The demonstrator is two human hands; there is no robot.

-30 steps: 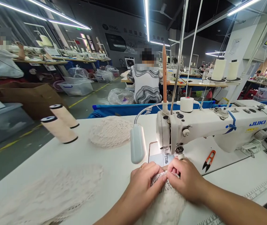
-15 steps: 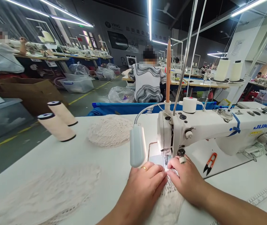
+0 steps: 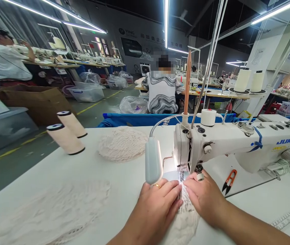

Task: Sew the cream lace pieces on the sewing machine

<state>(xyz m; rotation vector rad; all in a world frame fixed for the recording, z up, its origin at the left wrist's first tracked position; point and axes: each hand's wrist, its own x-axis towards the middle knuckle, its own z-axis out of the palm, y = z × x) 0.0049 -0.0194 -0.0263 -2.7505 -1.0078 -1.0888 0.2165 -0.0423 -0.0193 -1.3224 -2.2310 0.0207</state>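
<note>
Lace fabric (image 3: 185, 219): pale, openwork, lying on the work surface in front of the sewing machine (image 3: 233, 139), upper end at its presser foot (image 3: 182, 175); whether caught beneath, too small to tell
Lace handling: by look, light, soft and limp, hardly slippery; likely to pucker, stretch or snag at the holes under a hard pull
Lace hold: best taken by both side edges just in front of the sewing machine's foot, fingertips flat, tension light
Lace axis: long way running from the sewing machine's foot toward the camera, roughly crosswise to the machine's arm; narrow end pointing at the foot, wider loose end toward the body
Left hand (image 3: 157, 201): in front of the sewing machine, fingers together and bent over the lace's left edge; pinching or merely pressing, cannot tell
Right hand (image 3: 206, 196): in front of the sewing machine, thumb and forefinger pinched on the lace's right edge
Lamp (image 3: 153, 161): just left of the sewing machine's head, lit
Snips (image 3: 227, 183): in front of the sewing machine's arm, orange-handled
Round lace piece (image 3: 121, 144): left of the sewing machine
Thread cones (image 3: 65, 140): well left of the sewing machine, tilted in view
</note>
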